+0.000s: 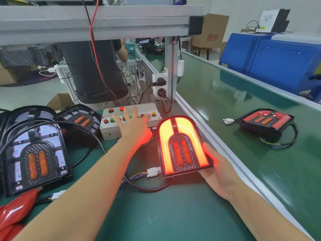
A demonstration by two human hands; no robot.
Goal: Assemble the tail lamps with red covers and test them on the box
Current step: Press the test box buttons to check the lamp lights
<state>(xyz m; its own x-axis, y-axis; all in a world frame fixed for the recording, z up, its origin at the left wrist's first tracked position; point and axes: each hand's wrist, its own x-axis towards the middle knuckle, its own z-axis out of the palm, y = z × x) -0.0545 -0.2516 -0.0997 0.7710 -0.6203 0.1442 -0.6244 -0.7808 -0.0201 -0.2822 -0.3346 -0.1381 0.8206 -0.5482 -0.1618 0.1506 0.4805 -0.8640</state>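
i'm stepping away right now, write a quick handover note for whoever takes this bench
Left hand: open, fingers spread on the test box buttons.
Right hand: holding the lit tail lamp from below at its right edge; its outer band glows, and its white connector lies on the bench.
Done: this lamp has its red cover on and lights up. Another covered lamp lies on the conveyor belt.
Left: uncovered lamps stacked at the left need covers; loose red covers lie at the near left. Then test each on the box.
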